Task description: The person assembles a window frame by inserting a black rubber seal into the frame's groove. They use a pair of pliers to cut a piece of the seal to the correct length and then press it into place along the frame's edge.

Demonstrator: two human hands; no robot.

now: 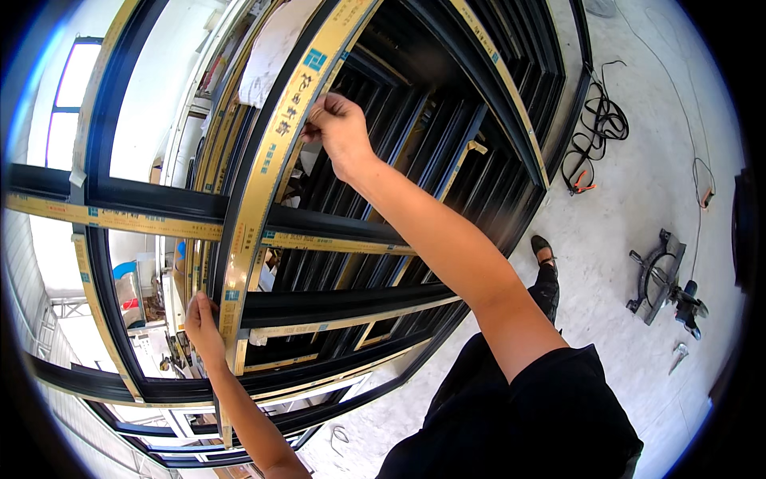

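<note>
A black metal window frame (319,223) stands before me, its bars covered with yellow protective tape. My right hand (339,124) is raised high, fingers pinched on the yellow tape of the upright bar (267,176). My left hand (203,323) is lower down, gripping the edge of the same upright bar near its lower end. More black frames (479,96) are stacked behind it, leaning the same way.
A concrete floor (638,176) spreads to the right. A coiled black cable (594,132) lies near the frames. A circular saw tool (662,283) sits on the floor at right. My black trousers and shoe (542,251) show below.
</note>
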